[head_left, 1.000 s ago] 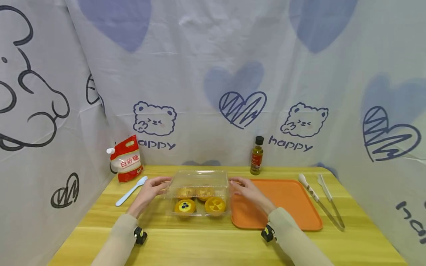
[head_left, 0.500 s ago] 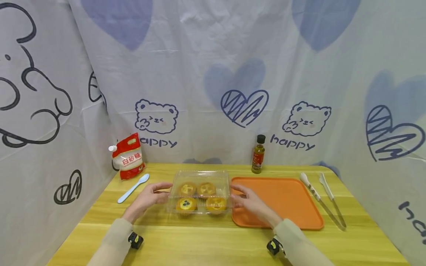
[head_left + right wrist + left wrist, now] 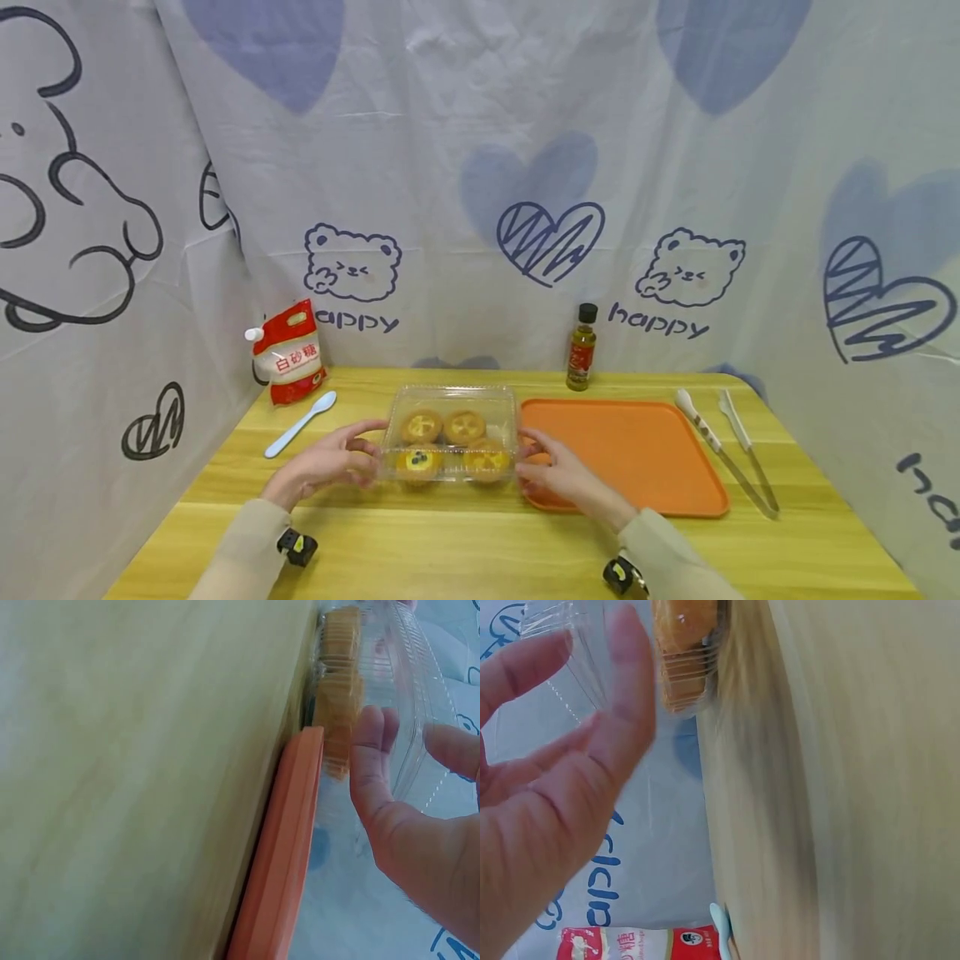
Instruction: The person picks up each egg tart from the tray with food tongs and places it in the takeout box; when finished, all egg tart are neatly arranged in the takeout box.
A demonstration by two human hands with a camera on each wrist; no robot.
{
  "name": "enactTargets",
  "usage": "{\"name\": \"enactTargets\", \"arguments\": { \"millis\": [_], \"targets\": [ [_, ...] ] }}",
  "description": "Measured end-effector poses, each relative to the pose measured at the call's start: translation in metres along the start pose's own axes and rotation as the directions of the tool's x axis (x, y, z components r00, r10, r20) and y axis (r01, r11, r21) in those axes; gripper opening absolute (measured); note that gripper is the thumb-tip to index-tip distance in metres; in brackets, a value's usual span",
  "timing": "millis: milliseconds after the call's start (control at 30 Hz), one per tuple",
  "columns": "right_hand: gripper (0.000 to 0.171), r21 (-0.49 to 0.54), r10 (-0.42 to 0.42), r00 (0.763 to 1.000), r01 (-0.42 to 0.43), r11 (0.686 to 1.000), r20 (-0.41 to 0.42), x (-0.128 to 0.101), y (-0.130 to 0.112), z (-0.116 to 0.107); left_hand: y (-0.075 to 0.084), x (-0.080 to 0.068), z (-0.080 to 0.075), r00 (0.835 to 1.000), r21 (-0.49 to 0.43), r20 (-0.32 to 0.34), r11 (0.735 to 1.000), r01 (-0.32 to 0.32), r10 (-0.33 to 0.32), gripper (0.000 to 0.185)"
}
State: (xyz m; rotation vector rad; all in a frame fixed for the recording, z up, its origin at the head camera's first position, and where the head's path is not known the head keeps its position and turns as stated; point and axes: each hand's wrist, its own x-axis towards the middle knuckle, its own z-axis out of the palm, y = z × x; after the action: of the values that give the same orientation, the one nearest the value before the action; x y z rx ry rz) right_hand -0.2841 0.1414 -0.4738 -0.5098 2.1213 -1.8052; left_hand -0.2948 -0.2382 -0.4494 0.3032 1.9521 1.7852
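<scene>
A clear plastic clamshell box (image 3: 453, 400) sits at the middle of the table, its lid lowered over several egg tarts (image 3: 465, 427). One front tart (image 3: 418, 460) has dark berries on top. My left hand (image 3: 330, 462) is at the box's left side, fingers loosely bent; in the left wrist view its fingertips are right at the lid's edge (image 3: 585, 664). At the opposite side, my right hand (image 3: 562, 479) has its fingertips along the box wall. The right wrist view shows thumb and finger (image 3: 450, 750) spread apart near the ribbed rim (image 3: 416, 682).
An orange tray (image 3: 622, 458) lies right of the box, partly under my right hand. Beyond it are tongs (image 3: 731, 454). An oil bottle (image 3: 581, 354) stands at the back. A red-and-white sugar bag (image 3: 295, 358) and a pale blue spoon (image 3: 300, 425) are at the left.
The raised lid has come down over the tarts. Both hands have moved nearer to me along the box's sides, and the left has loosened outward.
</scene>
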Motion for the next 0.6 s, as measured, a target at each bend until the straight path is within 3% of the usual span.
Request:
{"name": "enactTargets", "arguments": {
  "millis": [200,367,600],
  "targets": [
    [0.066,0.111,0.012,1.0,-0.011,0.994,-0.011,-0.0005,-0.0013,0.0064,-0.001,-0.0016,-0.0017,0.999,-0.122,0.046,0.992,0.016,-0.01,0.076],
    [0.067,0.199,0.031,0.999,-0.027,0.98,-0.02,0.0,-0.0006,0.0096,-0.0013,-0.0012,-0.001,0.999,-0.101,0.045,0.995,0.013,-0.009,0.079],
    [0.068,0.215,0.043,0.998,-0.033,0.976,-0.041,0.0007,-0.0014,0.0106,-0.0002,-0.0007,0.0006,1.0,-0.08,0.03,0.997,0.009,-0.007,0.078]
  ]
}}
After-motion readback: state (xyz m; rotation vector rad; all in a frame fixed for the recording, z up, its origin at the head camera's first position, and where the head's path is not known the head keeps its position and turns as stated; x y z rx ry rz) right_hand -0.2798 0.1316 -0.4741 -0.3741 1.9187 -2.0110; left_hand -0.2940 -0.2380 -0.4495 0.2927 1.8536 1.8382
